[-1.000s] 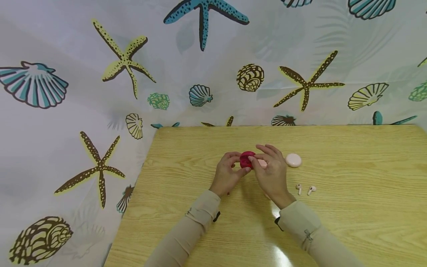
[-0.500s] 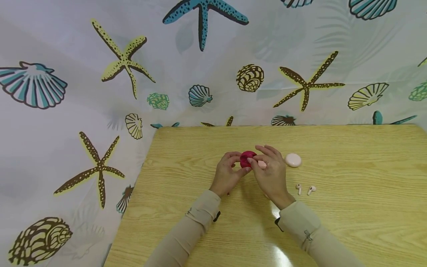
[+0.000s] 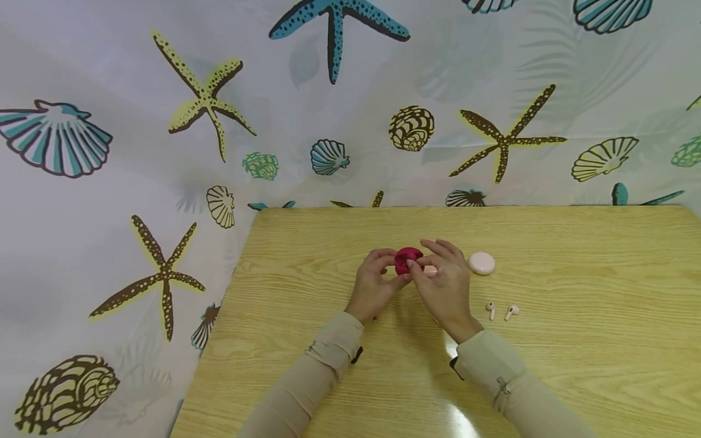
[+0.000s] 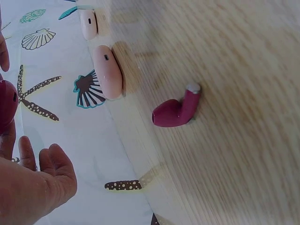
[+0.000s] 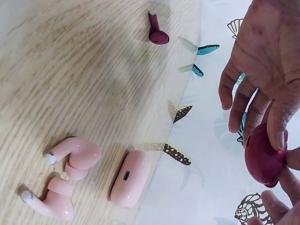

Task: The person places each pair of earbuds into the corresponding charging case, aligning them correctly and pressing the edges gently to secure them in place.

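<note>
My left hand (image 3: 373, 283) grips a round magenta earbud case (image 3: 406, 261) above the table. Its lid stands raised, and the inside is partly covered by fingers. My right hand (image 3: 449, 286) has its thumb and index finger pinched at the case opening; the other fingers are spread. Whether an earbud sits between those fingertips is hidden. In the right wrist view, the right thumb lies against the glossy case (image 5: 262, 157). A magenta earbud (image 4: 177, 110) lies on the table in the left wrist view; a magenta earbud (image 5: 158, 32) shows in the right wrist view too.
A pale pink oval case (image 3: 482, 263) lies right of my hands. Another pink case (image 3: 431, 271) is half hidden behind the right hand. Two pale earbuds (image 3: 512, 312) lie nearer me. Pink earbuds (image 5: 82, 154) show in the right wrist view. A patterned curtain hangs behind the wooden table (image 3: 591, 340).
The magenta case has tilted slightly and shifted a little to the right between my fingers. Both hands stay almost in place; the things on the table have not moved.
</note>
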Demonstrator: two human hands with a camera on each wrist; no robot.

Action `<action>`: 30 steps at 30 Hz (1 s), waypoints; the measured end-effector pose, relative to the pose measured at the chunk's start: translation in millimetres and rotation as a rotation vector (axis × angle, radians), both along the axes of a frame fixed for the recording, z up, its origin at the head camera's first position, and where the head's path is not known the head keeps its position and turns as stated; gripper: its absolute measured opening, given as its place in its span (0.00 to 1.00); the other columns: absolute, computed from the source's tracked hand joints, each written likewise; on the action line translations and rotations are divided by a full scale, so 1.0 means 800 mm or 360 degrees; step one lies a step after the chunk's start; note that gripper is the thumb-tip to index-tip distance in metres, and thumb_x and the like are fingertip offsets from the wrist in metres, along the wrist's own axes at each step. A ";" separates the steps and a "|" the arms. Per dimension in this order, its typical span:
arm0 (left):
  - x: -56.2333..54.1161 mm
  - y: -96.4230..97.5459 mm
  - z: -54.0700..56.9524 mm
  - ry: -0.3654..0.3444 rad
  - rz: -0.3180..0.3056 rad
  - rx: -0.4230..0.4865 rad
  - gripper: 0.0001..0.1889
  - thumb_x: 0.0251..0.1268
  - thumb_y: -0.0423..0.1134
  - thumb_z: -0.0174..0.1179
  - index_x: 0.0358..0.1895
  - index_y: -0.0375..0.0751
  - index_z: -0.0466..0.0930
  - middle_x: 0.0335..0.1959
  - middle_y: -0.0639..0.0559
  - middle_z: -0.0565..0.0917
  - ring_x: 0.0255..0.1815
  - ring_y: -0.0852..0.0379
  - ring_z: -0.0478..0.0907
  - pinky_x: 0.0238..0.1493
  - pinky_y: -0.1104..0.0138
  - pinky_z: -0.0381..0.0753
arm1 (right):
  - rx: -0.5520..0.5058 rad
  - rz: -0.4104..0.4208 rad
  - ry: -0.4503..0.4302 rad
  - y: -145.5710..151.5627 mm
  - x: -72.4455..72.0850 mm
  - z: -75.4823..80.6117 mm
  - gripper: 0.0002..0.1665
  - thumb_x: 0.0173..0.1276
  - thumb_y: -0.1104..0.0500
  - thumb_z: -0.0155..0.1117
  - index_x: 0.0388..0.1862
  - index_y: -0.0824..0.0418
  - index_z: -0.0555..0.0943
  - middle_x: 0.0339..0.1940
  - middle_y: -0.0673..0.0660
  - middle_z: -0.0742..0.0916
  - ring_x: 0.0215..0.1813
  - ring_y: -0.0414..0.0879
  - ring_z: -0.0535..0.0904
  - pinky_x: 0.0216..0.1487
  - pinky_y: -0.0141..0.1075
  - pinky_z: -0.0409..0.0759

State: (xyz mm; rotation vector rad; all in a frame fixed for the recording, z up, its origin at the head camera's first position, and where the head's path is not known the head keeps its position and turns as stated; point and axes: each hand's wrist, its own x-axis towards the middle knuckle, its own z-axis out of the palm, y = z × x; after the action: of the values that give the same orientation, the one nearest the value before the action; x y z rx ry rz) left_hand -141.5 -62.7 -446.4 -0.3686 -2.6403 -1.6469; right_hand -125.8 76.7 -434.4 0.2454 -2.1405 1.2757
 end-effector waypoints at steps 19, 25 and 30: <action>0.000 -0.002 -0.002 0.0027 0.0016 0.0023 0.13 0.57 0.41 0.68 0.43 0.39 0.84 0.54 0.49 0.78 0.59 0.51 0.74 0.57 0.53 0.76 | 0.0065 -0.0011 -0.0104 -0.003 -0.001 0.003 0.10 0.55 0.65 0.72 0.28 0.74 0.85 0.50 0.70 0.86 0.59 0.65 0.75 0.63 0.59 0.68; 0.000 -0.002 -0.002 0.0019 0.0013 0.0003 0.13 0.57 0.41 0.68 0.43 0.39 0.84 0.54 0.50 0.77 0.60 0.52 0.73 0.57 0.56 0.75 | 0.0085 -0.0017 -0.0063 -0.004 -0.004 0.004 0.09 0.54 0.65 0.71 0.25 0.73 0.84 0.46 0.70 0.87 0.57 0.66 0.76 0.62 0.58 0.69; -0.001 -0.003 -0.004 0.0030 0.0017 -0.0011 0.13 0.58 0.41 0.67 0.43 0.38 0.84 0.54 0.50 0.78 0.59 0.52 0.74 0.57 0.57 0.75 | 0.0130 -0.0040 -0.0053 -0.003 -0.006 0.004 0.10 0.53 0.65 0.71 0.23 0.73 0.83 0.44 0.70 0.87 0.56 0.64 0.77 0.63 0.56 0.68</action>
State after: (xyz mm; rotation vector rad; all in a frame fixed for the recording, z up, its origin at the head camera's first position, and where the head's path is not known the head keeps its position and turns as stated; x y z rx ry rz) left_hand -142.4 -64.9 -449.4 -0.3679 -2.6307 -1.6237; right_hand -130.9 74.2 -431.2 0.2325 -2.2198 1.1873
